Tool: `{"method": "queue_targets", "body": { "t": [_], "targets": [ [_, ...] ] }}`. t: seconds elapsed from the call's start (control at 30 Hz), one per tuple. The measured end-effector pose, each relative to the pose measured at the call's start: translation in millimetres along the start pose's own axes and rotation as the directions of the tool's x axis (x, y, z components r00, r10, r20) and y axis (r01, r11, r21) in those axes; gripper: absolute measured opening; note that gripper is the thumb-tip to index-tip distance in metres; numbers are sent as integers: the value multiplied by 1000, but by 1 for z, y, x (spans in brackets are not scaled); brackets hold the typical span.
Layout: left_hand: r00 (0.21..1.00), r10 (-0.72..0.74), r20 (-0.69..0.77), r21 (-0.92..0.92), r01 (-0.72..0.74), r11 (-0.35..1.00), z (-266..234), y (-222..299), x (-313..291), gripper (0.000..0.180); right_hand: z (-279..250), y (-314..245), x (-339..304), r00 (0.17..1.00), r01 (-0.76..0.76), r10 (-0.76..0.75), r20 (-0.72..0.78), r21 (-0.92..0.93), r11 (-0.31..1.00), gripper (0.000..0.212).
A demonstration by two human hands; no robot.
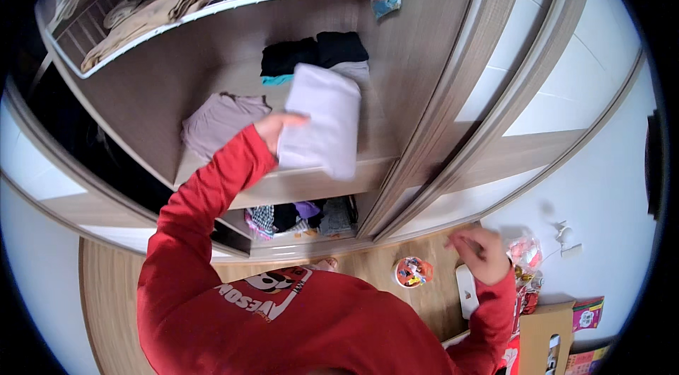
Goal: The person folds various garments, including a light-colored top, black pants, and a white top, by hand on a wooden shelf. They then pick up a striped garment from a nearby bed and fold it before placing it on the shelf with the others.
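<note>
My left hand [276,129] grips the left edge of a folded pale lavender-white cloth garment [324,120], held up in front of the wardrobe shelf [378,138]. Left of it on that shelf lies a mauve folded garment [223,122], partly behind my left arm. Behind the held cloth are folded black clothes [288,58], with turquoise and grey pieces beneath. My right hand [482,255] hangs in the air at the right, away from the shelf. Its fingers are loosely bent and apart, with nothing seen in them.
A white wire basket [191,18] with tan and red clothes juts out at upper left. Below the shelf, a lower compartment holds several clothes [300,216]. Sliding door frames [488,102] rise on the right. An orange-and-white tub [413,272] and a cardboard box [544,329] stand on the floor.
</note>
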State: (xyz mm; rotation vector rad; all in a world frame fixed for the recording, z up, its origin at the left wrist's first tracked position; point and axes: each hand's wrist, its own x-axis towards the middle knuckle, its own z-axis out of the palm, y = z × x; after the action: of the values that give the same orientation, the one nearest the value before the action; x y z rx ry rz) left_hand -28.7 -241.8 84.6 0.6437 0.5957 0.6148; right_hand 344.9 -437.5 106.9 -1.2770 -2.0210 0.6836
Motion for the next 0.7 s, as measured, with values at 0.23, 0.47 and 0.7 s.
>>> {"method": "queue_targets", "body": {
  "t": [0.23,0.47,0.7],
  "targets": [
    [878,477,-36,-104,-478,872,-100,124,153,41,29,54,-109,800,-475,557,-223,331,815,14],
    [850,527,-28,-304,-509,805,-148,190,275,33,91,62,-151,694,-412,693,-194,682,604,22],
    [867,361,-344,176,-317,932,-184,190,321,38,125,71,-129,611,-536,748,-257,561,631,29]
  ]
}}
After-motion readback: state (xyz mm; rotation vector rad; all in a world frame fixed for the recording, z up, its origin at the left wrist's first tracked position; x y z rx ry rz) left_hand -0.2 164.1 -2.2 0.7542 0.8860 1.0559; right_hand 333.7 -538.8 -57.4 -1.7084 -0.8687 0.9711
